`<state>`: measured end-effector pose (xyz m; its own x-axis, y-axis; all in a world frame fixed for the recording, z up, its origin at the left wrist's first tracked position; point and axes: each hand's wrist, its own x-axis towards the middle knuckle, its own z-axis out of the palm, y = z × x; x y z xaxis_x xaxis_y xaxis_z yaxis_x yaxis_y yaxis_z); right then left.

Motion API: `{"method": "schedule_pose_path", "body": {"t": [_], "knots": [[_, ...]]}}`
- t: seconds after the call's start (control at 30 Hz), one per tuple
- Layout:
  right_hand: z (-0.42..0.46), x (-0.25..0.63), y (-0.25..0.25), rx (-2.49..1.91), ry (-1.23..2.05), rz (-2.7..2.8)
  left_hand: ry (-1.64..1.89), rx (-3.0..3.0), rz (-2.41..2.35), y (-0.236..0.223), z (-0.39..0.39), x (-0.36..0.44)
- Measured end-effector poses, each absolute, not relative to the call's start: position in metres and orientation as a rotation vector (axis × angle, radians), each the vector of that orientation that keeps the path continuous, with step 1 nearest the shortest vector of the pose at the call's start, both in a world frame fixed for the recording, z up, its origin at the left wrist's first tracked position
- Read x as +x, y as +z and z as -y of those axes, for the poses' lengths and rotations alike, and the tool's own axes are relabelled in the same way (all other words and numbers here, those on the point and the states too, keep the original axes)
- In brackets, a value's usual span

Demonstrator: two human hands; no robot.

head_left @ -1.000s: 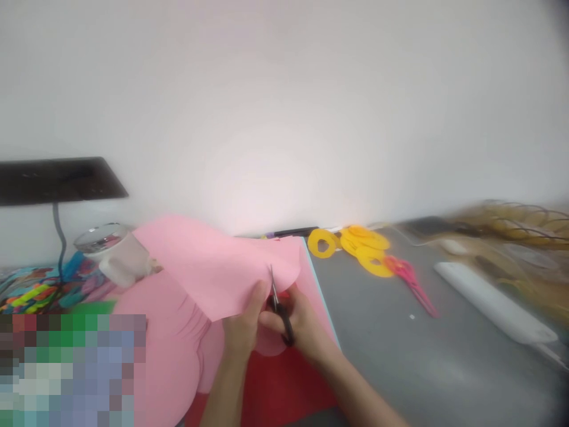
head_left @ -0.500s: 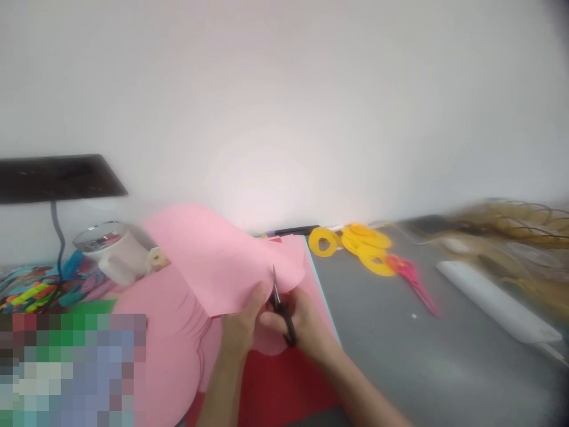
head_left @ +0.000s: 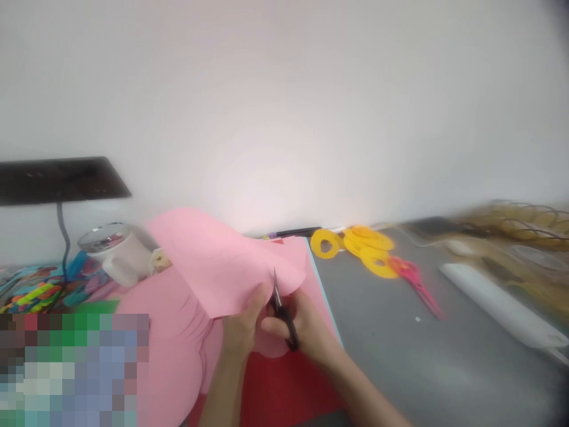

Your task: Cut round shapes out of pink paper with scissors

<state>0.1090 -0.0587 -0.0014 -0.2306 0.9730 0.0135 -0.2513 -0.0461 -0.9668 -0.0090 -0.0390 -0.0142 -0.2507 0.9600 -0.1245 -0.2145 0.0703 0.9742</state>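
Observation:
A pink paper sheet (head_left: pixel 217 261) is lifted off the table, pinched at its near edge by my left hand (head_left: pixel 243 332). Around the black handles of a pair of scissors (head_left: pixel 283 313), my right hand (head_left: pixel 306 329) is closed. The blades point up into the sheet's edge. Under both hands lie more pink paper (head_left: pixel 164 350) and a red sheet (head_left: pixel 284 385).
Several yellow paper rings (head_left: pixel 362 246) and pink scissors (head_left: pixel 415 284) lie on the grey table (head_left: pixel 400 362) to the right. A white long object (head_left: pixel 498 311) and a wire basket (head_left: pixel 520 228) sit far right. A white jar (head_left: pixel 118 255) and colourful scraps (head_left: pixel 35 287) are left.
The raised pink sheet has shifted slightly in my left hand as the scissors work along its edge. The view moved a little.

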Motion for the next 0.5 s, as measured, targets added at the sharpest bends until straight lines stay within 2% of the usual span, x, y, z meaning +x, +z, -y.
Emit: {"method": "schedule_pose_path", "body": {"t": [0.5], "knots": [[0.0617, 0.1072, 0.0004, -0.992, 1.503, 1.153, 1.505, 0.828, -1.197, -0.0177, 0.0367, -0.0077]]}}
